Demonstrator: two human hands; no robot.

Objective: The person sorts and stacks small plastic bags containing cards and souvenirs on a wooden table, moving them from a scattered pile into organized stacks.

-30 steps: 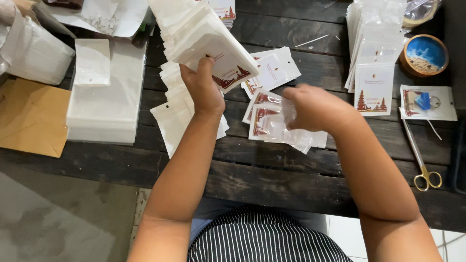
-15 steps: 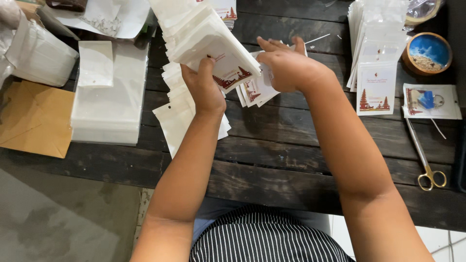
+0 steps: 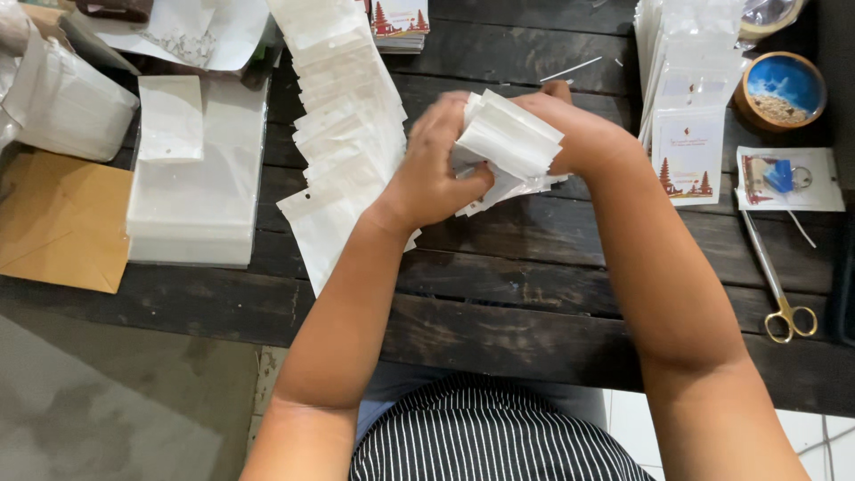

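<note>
Both hands mid-frame: left hand [image 3: 436, 169] and right hand [image 3: 570, 134] clamp pouch stack [image 3: 508, 147], squaring edges; next needs firm grip.

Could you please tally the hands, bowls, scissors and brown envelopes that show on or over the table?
Hands: 2, the left hand and right hand, both gripping one bundle of white sleeves
Bowls: 1, a blue-lined bowl
Scissors: 1, gold-handled scissors
Brown envelopes: 1, the brown envelope
Total: 5
</note>
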